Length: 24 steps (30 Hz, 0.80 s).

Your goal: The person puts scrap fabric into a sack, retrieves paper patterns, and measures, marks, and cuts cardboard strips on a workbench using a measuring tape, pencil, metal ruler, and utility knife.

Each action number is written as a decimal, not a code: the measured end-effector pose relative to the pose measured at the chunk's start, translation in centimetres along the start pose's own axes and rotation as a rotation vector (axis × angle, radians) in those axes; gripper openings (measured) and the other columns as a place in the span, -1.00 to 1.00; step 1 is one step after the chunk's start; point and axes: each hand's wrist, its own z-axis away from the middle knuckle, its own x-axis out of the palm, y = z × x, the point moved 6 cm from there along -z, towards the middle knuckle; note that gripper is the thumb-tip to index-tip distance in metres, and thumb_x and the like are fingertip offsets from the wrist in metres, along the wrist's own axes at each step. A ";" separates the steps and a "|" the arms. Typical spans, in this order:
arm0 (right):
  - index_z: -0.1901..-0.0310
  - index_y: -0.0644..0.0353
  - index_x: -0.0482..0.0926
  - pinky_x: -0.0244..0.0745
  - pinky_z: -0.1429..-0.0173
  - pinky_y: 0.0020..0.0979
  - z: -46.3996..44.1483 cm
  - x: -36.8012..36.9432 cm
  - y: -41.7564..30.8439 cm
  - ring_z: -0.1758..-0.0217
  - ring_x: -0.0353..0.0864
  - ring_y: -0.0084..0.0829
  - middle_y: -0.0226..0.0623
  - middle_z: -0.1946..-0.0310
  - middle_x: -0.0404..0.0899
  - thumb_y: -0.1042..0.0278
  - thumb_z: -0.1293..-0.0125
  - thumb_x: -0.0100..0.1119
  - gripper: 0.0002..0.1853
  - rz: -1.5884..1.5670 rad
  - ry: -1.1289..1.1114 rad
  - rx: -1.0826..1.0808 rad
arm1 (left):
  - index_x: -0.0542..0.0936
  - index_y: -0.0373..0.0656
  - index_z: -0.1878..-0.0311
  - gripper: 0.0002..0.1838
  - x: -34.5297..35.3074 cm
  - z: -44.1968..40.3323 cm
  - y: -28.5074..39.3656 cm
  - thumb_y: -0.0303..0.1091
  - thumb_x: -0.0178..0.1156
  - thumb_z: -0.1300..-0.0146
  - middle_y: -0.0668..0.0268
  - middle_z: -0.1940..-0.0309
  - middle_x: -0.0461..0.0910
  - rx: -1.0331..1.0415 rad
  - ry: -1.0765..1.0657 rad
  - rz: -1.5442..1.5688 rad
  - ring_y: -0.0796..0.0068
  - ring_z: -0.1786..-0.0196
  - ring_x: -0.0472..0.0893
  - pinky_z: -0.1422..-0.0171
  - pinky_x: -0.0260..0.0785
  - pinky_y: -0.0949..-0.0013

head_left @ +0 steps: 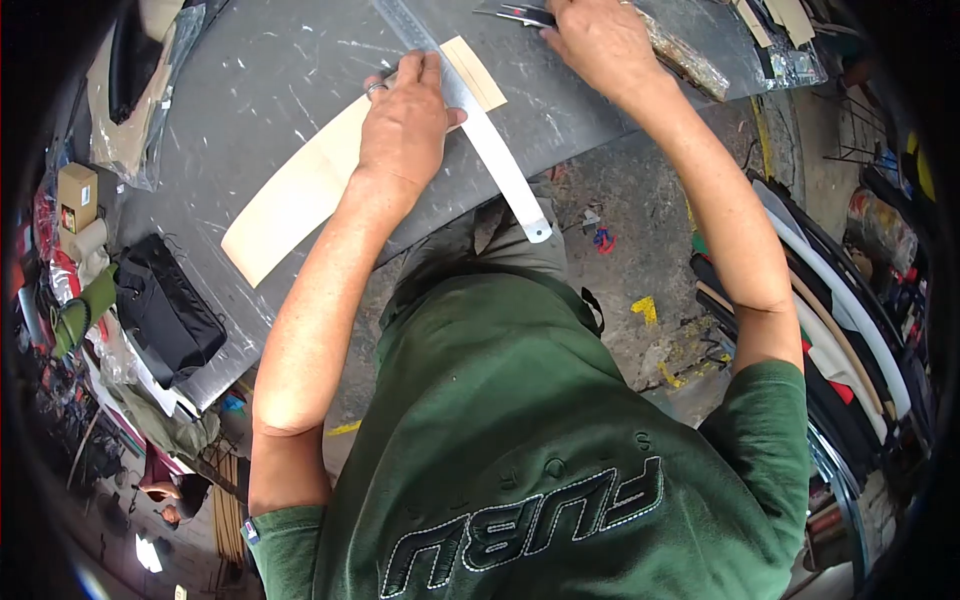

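Note:
A pale beige strip [300, 190] lies slantwise on the grey table, with a narrower end piece [475, 75] showing right of the metal ruler [505, 170]. The ruler crosses the strip, and its rounded end reaches past the table edge. My left hand [405, 125] lies over strip and ruler, fingers pressing down and thumb spread to the side; a ring is on one finger. At the top, my right hand [605, 45] is closed around the dark handle of a cutter [520, 14], whose tip points left. Part of the handle is hidden by my fingers.
A plastic-wrapped bundle [685, 60] lies beside my right hand. The table [230, 130] also bears a black bag [170, 310] and plastic-wrapped parts [135, 90] at left. Long rolls and strips [830, 300] stand at right. A person [175, 500] is at lower left.

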 end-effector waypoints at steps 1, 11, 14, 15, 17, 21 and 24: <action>0.04 0.20 0.66 0.53 -0.23 -0.07 0.4 0.5 0.1 -0.14 0.55 0.00 -0.03 -0.04 0.53 0.23 -0.14 0.41 -0.63 0.017 -0.015 0.022 | 0.37 -0.36 -0.44 -0.22 0.1 0.0 0.0 -0.04 0.35 -0.31 0.08 -0.37 0.42 0.005 0.003 -0.004 -0.10 -0.24 0.58 -0.48 0.31 -0.05; 0.07 0.15 0.69 0.52 0.28 -0.34 11.5 -0.5 -2.7 0.41 0.65 -0.39 -0.10 0.46 0.64 0.00 -0.48 0.26 -0.66 -0.786 -0.188 0.592 | 0.38 -0.38 -0.43 -0.30 -0.1 0.0 -0.3 -0.18 0.34 -0.34 0.02 -0.35 0.44 -0.021 -0.020 0.113 -0.02 -0.31 0.55 -0.52 0.27 -0.05; 0.03 0.23 0.66 0.55 0.18 -0.27 15.0 0.9 -5.1 0.35 0.68 -0.32 -0.11 0.37 0.69 -0.04 -0.45 0.30 -0.58 -0.842 -0.313 0.693 | 0.38 -0.39 -0.42 -0.35 -0.5 -0.3 -0.1 -0.30 0.30 -0.35 0.02 -0.33 0.44 0.024 -0.027 0.050 -0.01 -0.31 0.53 -0.49 0.30 -0.02; -0.02 0.28 0.63 0.57 0.11 -0.25 15.8 1.8 -5.8 0.31 0.69 -0.32 -0.15 0.30 0.73 -0.06 -0.43 0.32 -0.52 -0.835 -0.376 0.699 | 0.39 -0.40 -0.41 -0.39 -0.7 -0.4 0.1 -0.38 0.28 -0.34 0.02 -0.31 0.45 0.068 -0.034 -0.019 -0.01 -0.31 0.52 -0.47 0.33 0.01; 0.02 0.30 0.65 0.56 0.09 -0.28 17.3 4.4 -7.2 0.28 0.66 -0.38 -0.15 0.31 0.72 -0.07 -0.41 0.34 -0.51 -0.923 -0.361 0.719 | 0.40 -0.41 -0.40 -0.42 -1.0 -0.5 0.5 -0.47 0.25 -0.33 0.02 -0.29 0.46 0.119 -0.042 -0.089 0.00 -0.31 0.51 -0.44 0.36 0.04; 0.01 0.29 0.67 0.55 0.08 -0.25 18.7 8.1 -9.4 0.24 0.69 -0.26 -0.02 0.30 0.71 -0.04 -0.40 0.35 -0.53 -1.132 -0.253 0.752 | 0.41 -0.43 -0.38 -0.45 -1.0 -0.6 0.4 -0.55 0.16 -0.32 -0.02 -0.28 0.47 0.068 -0.076 -0.008 0.02 -0.29 0.53 -0.48 0.30 0.02; -0.01 0.27 0.67 0.55 0.08 -0.23 19.7 8.2 -9.1 0.24 0.71 -0.20 0.02 0.30 0.70 -0.02 -0.40 0.34 -0.54 -1.156 -0.239 0.758 | 0.38 -0.29 -0.46 -0.37 0.0 -0.5 -1.0 -0.22 0.26 -0.41 0.00 -0.36 0.43 0.011 -0.016 0.073 -0.04 -0.35 0.53 -0.56 0.24 -0.05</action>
